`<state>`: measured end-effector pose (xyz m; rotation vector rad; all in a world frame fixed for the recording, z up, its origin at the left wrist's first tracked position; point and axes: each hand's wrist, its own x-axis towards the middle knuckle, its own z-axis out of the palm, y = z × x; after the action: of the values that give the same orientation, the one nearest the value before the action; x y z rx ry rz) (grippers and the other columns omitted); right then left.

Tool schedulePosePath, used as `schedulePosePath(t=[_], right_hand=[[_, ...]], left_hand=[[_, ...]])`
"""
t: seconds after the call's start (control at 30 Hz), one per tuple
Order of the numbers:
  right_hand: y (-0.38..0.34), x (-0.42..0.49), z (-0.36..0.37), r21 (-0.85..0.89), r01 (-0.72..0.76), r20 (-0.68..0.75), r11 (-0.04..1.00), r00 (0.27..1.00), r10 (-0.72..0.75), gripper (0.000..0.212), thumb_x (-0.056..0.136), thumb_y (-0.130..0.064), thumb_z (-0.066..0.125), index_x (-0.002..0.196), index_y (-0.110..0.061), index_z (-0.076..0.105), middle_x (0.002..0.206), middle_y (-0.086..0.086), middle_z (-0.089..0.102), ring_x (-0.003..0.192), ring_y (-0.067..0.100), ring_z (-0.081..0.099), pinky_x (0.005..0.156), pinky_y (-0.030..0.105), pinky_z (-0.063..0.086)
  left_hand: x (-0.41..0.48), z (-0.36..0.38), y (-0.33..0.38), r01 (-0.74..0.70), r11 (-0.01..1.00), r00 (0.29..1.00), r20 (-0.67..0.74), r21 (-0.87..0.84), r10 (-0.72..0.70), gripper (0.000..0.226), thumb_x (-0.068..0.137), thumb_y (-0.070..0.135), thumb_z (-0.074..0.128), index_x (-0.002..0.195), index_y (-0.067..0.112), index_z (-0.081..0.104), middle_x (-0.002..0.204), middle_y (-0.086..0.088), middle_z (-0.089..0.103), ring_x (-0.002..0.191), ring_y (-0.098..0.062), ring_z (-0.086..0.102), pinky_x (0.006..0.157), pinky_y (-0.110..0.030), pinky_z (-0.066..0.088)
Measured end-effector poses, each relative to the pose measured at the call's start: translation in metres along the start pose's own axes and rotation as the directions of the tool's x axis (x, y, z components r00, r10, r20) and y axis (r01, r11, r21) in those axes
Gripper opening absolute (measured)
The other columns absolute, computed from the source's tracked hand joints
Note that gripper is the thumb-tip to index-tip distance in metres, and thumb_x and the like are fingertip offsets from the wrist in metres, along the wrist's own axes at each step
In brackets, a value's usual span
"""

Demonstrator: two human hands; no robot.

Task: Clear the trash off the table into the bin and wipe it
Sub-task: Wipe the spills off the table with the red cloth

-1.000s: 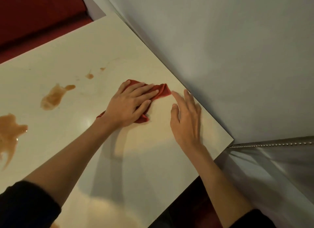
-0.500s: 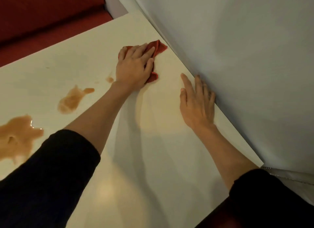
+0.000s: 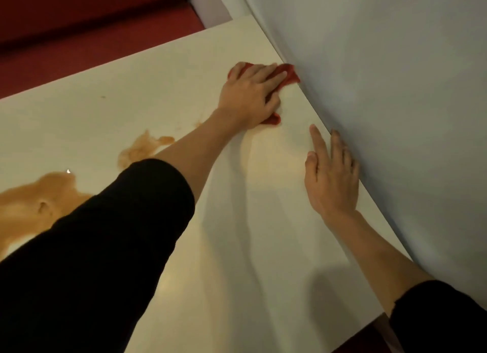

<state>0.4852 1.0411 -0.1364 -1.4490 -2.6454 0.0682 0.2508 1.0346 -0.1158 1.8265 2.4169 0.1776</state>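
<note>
The left hand (image 3: 250,97) lies flat on a red cloth (image 3: 288,74) in the upper centre of the frame, fingers straight and pressing it onto the table (image 3: 131,89). The cloth's far corner touches the wall (image 3: 382,89). The right hand (image 3: 332,178) rests palm down on the table right of centre, fingers extended and holding nothing, its outer edge against the wall. A brown spill (image 3: 142,148) sits left of centre, and a larger spill (image 3: 34,197) sits at the left edge. A red seat (image 3: 79,23) fills the upper left.
</note>
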Motion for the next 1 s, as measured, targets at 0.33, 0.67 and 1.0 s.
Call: schedulePosePath(t=[0.33, 0.67, 1.0], right_hand=[[0.0, 0.002, -0.002, 0.012, -0.013, 0.039, 1.0, 0.999, 0.012, 0.053, 0.099, -0.04, 0.02, 0.152, -0.036, 0.022, 0.155, 0.008, 0.032, 0.134, 0.028, 0.04, 0.1, 0.046, 0.036], [-0.002, -0.002, -0.005, 0.008, -0.002, 0.062, 1.0, 0.998, 0.002, 0.053, 0.1, -0.04, 0.018, 0.152, -0.035, 0.02, 0.154, 0.01, 0.033, 0.134, 0.029, 0.039, 0.101, 0.046, 0.035], [0.0, 0.011, -0.015, 0.137, -0.029, 0.146, 0.99, 0.989, 0.009, 0.051, 0.097, -0.032, 0.034, 0.148, -0.028, 0.035, 0.15, 0.016, 0.036, 0.132, 0.035, 0.04, 0.106, 0.052, 0.03]], left_hand=[[-0.081, 0.02, 0.039, 0.309, 0.945, 0.922, -0.209, -0.106, -0.325, 0.051, 0.099, 0.034, 0.032, 0.145, 0.017, 0.044, 0.15, -0.004, 0.044, 0.137, -0.027, 0.038, 0.117, -0.049, 0.015], [-0.051, 0.002, -0.014, -0.141, 0.99, 0.99, -0.028, -0.029, 0.14, 0.055, 0.092, 0.045, 0.031, 0.14, 0.028, 0.051, 0.146, 0.001, 0.049, 0.13, -0.023, 0.048, 0.111, -0.044, 0.024], [-0.041, 0.008, 0.004, 0.371, 0.926, 0.915, -0.142, -0.073, -0.378, 0.053, 0.101, 0.037, 0.024, 0.149, 0.019, 0.037, 0.154, -0.002, 0.036, 0.143, -0.026, 0.028, 0.119, -0.049, 0.008]])
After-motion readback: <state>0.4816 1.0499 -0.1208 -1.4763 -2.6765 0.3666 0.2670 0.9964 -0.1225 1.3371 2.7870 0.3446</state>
